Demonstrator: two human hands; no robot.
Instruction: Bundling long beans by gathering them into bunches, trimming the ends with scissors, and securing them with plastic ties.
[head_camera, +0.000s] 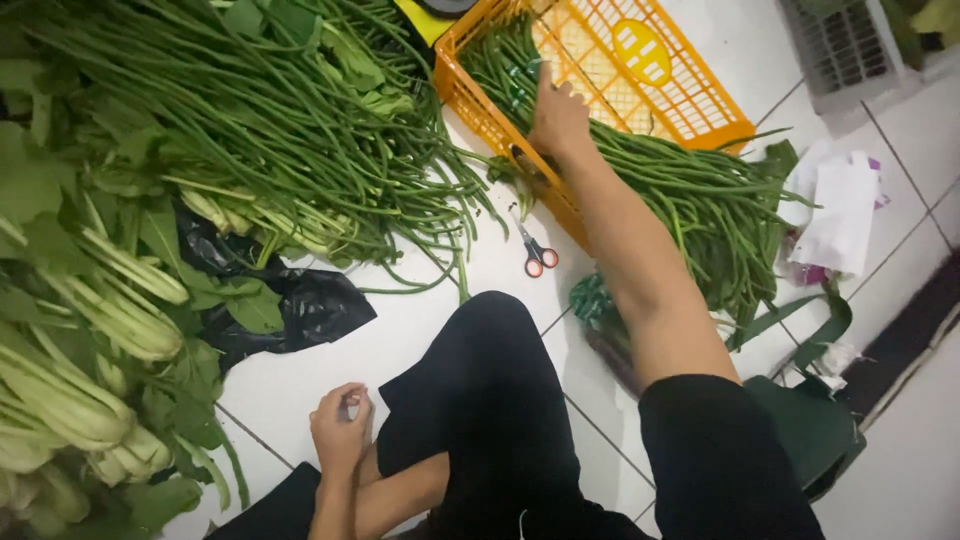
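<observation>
Right hand: fingers laid on long beans inside orange crate. Left hand: loosely curled, empty, near knee. Scissors between the hands.

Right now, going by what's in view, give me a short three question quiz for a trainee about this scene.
1. True or false: the right hand reaches into the orange crate.
2. What lies on the tiled floor beside the crate? A. scissors B. knife C. tape
3. Fill in: the left hand rests near the person's ____.

Key: 1 true. 2 A, the scissors. 3 knee; long beans spill over the crate.
</observation>
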